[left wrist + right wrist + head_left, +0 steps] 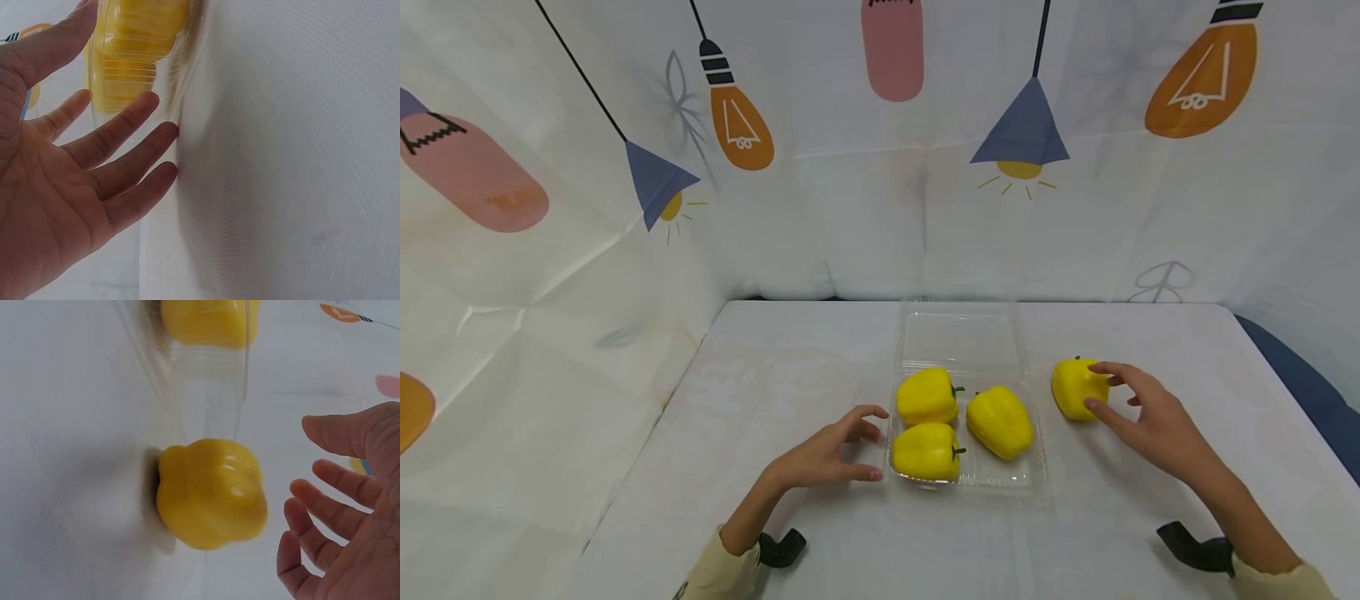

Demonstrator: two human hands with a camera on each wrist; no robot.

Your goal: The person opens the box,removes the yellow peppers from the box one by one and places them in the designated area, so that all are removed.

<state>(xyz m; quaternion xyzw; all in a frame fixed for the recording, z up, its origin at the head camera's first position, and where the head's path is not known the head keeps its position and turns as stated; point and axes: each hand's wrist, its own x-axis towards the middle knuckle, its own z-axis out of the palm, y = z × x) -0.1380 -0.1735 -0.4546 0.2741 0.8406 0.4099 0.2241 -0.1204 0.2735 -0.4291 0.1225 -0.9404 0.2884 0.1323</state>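
Note:
A clear plastic clamshell box (pixel 1000 475) lies with its lid (pixel 958 337) folded back on the table. In it are three yellow bell peppers: one at the back left (pixel 927 396), one at the front left (pixel 927 452) and one on the right (pixel 1000 422). A fourth bell pepper (pixel 1075 388) sits on the table right of the box. My left hand (pixel 827 450) is beside the box's left wall, fingers spread and relaxed, nothing held. Close to the fourth pepper, my right hand (pixel 1157 421) has its fingers loosely parted; in the right wrist view a gap shows between them and the pepper (pixel 212 494).
The white table (pixel 760 375) ends at a back edge just behind the lid. Behind it hangs a white sheet (pixel 850 217) printed with lamps and bulbs. Black wrist straps (pixel 1195 550) stick out near both cream sleeves.

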